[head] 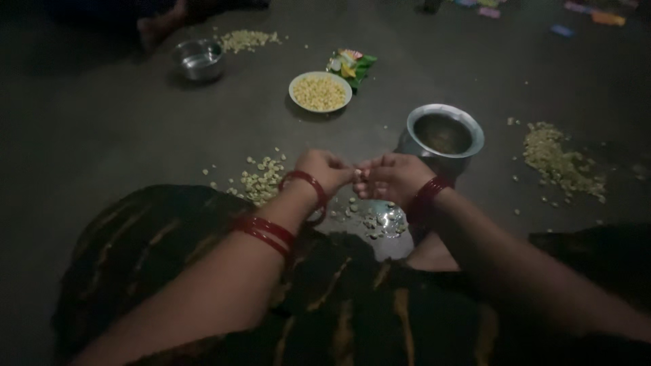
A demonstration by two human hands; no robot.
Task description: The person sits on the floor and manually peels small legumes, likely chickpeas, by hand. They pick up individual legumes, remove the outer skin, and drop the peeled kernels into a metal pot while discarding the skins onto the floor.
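Fingertips of both hands are meeting right in the middle, pinching together on one tiny pale bean (357, 173) between them, left hand (327, 169) and right hand (392, 177) each curling in so the thumbs and forefingers are clamping down on it; it's dim, so the exact grip is hard to make out. That bean is sitting up in the air, just above a shiny steel plate (388, 234) that's holding a scatter of similar bits. Judging by the size, it's looking feather-light and a bit slick, the kind of thing you'd be nipping at the ends with nails, not squeezing flat. Red bangles (266, 232) are riding on both wrists. Further out, a steel pot (444, 134) is standing just beyond the right hand, a pale bowl (320, 91) full of yellowish kernels is sitting farther back, a smaller steel bowl (200, 59) off to the left, and loose piles of husks (561, 163) are lying on the dark floor (108, 129).
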